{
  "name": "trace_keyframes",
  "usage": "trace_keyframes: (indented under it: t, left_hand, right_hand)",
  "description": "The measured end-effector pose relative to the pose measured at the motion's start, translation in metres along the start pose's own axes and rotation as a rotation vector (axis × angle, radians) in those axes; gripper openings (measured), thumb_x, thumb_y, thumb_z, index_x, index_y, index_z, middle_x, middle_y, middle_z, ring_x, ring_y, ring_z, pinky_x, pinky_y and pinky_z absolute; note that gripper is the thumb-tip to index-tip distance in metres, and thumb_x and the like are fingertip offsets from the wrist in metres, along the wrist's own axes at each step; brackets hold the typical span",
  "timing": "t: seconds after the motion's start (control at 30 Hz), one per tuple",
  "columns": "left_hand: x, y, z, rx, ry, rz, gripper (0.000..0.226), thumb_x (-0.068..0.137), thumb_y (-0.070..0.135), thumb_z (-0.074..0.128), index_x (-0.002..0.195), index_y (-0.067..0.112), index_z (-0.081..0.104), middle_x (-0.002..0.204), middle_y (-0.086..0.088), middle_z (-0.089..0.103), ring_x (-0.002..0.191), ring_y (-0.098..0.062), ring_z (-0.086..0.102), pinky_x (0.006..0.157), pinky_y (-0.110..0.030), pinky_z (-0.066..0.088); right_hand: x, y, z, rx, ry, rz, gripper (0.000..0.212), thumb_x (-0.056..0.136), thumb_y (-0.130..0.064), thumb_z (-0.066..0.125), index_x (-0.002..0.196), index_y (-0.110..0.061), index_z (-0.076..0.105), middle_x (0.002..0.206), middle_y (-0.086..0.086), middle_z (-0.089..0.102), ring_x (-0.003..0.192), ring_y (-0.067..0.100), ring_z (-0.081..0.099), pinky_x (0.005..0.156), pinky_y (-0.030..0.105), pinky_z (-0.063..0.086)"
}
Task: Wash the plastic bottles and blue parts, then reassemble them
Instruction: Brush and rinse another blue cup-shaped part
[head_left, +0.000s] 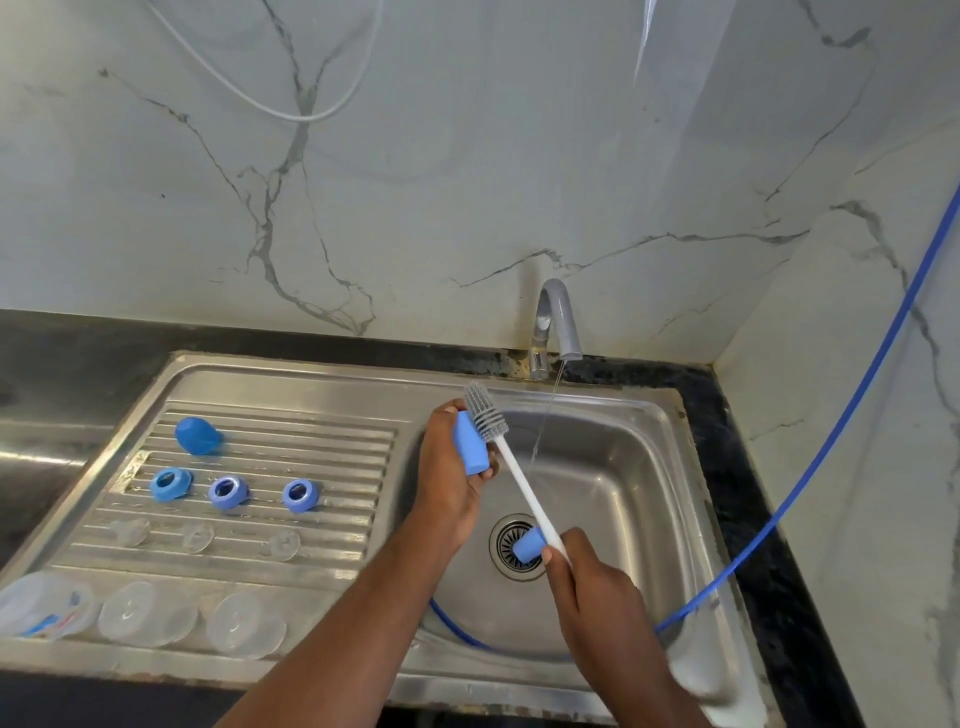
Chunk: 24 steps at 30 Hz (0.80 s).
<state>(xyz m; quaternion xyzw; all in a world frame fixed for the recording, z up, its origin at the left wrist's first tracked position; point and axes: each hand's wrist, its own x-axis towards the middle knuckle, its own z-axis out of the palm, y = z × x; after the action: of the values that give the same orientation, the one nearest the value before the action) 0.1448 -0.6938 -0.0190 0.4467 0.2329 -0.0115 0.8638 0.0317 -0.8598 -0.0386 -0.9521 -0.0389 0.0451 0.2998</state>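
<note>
Left hand (451, 470): over the left rim of the sink basin (644, 467), fingers curled round a blue cap (470, 444). The cap is a tall, smooth, matte plastic sleeve, and it stands out of the grip on the thumb side, tilted slightly.

Right hand (589, 587): nearer, over the basin, closed round the near end of a bottle brush (524, 483). The shaft is thin, white and straight, running far-left up to the cap. The grey bristle head (485, 413) is ribbed and rubbery-looking and touches the cap's far end from outside. A short blue cylinder (529, 545) sits at the shaft's near end against the thumb. I cannot tell if it belongs to the brush.

Faucet (560, 322): grey curved spout, with a thin stream of water (545, 415) falling just right of the brush, apart from it. The round slotted drain (506, 540) is below the hands.

Draining board (270, 569): ridged, wet stainless steel, left of the basin.
- Far row: one rounded blue dome cap (197, 435).
- Next row: three blue screw rings (228, 493), open centres up, set well apart.
- Next row: three clear soft teats (196, 536), hard to make out.
- Near edge: three clear plastic bottles (145, 613) side by side. The leftmost has coloured print.

A blue hose (831, 441) comes down along the right wall and curls into the near part of the basin. The wall is white marble-veined panels (467, 182) and the countertop (78, 353) is black.
</note>
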Motion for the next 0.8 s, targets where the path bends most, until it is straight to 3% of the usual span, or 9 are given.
trace_keyframes:
  t: [0.1, 0.23, 0.4, 0.53, 0.67, 0.8]
  left_hand:
    - [0.001, 0.007, -0.001, -0.063, -0.018, -0.008, 0.025, 0.104, 0.034, 0.047, 0.107, 0.016, 0.063, 0.082, -0.001, 0.064, 0.069, -0.011, 0.060, 0.065, -0.029, 0.049]
    - [0.007, 0.013, -0.006, -0.008, -0.040, 0.038, 0.021, 0.102, 0.033, 0.048, 0.103, 0.020, 0.064, 0.076, 0.001, 0.065, 0.063, -0.010, 0.064, 0.059, -0.028, 0.052]
    - [0.005, 0.013, 0.001, -0.173, -0.011, -0.095, 0.026, 0.097, 0.036, 0.047, 0.097, 0.016, 0.063, 0.076, -0.003, 0.061, 0.066, -0.016, 0.056, 0.061, -0.030, 0.046]
    - [0.018, 0.016, -0.005, -0.229, -0.024, -0.125, 0.024, 0.087, 0.036, 0.048, 0.078, 0.015, 0.057, 0.071, -0.005, 0.048, 0.056, -0.017, 0.049, 0.049, -0.026, 0.042]
    - [0.014, 0.002, -0.002, -0.225, -0.039, -0.172, 0.026, 0.094, 0.034, 0.046, 0.087, 0.012, 0.057, 0.073, -0.005, 0.054, 0.061, -0.015, 0.052, 0.054, -0.027, 0.044]
    - [0.018, 0.010, -0.001, -0.294, -0.004, -0.169, 0.028, 0.095, 0.033, 0.044, 0.088, 0.010, 0.058, 0.072, -0.006, 0.054, 0.058, -0.016, 0.054, 0.052, -0.026, 0.045]
  right_hand:
    - [-0.002, -0.002, 0.005, -0.006, -0.018, 0.006, 0.020, 0.100, -0.055, 0.028, 0.108, -0.037, 0.031, 0.060, -0.005, 0.045, 0.057, 0.015, 0.047, 0.059, 0.032, 0.040]
    - [-0.017, 0.004, 0.005, -0.026, -0.010, 0.023, 0.028, 0.099, -0.057, 0.026, 0.120, -0.038, 0.023, 0.064, -0.005, 0.045, 0.064, 0.016, 0.048, 0.067, 0.032, 0.044]
    - [0.000, -0.004, 0.001, -0.036, -0.013, -0.010, 0.026, 0.102, -0.053, 0.030, 0.117, -0.033, 0.038, 0.061, -0.006, 0.044, 0.057, 0.014, 0.046, 0.059, 0.030, 0.038]
    - [-0.017, -0.004, 0.005, -0.031, -0.033, 0.030, 0.022, 0.103, -0.053, 0.030, 0.116, -0.038, 0.022, 0.065, -0.005, 0.045, 0.058, 0.013, 0.046, 0.065, 0.028, 0.042]
    - [0.003, -0.013, 0.005, 0.006, -0.017, 0.017, 0.025, 0.103, -0.051, 0.031, 0.109, -0.030, 0.042, 0.061, -0.004, 0.046, 0.056, 0.015, 0.049, 0.053, 0.025, 0.036]
    - [-0.004, -0.012, 0.009, 0.009, -0.046, 0.055, 0.023, 0.102, -0.052, 0.030, 0.112, -0.032, 0.036, 0.063, -0.002, 0.048, 0.060, 0.017, 0.051, 0.057, 0.026, 0.040]
